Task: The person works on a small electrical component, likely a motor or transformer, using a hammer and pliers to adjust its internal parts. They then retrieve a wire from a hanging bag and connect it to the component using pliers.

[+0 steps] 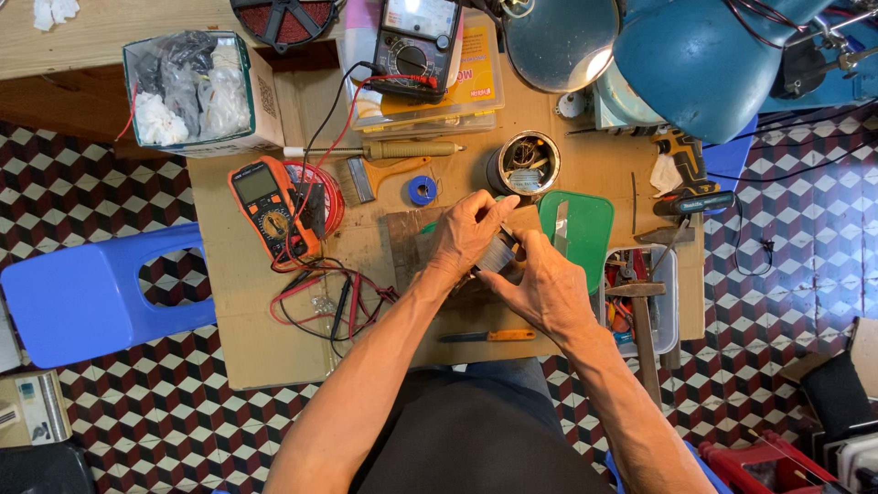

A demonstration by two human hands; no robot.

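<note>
A small grey metal part (498,252) sits between both hands over the middle of the cardboard-covered table (238,302), mostly covered by fingers, so its shape is hard to make out. The left hand (466,233) grips it from above, the right hand (549,284) clasps it from below. Under them lies a brown board (407,242), partly hidden. Just right is a green lid (585,229); behind it, a round tin (524,163). An orange meter (270,209) with tangled red and black leads (325,306) lies to the left. A blue lamp (695,64) blocks the far corner.
</note>
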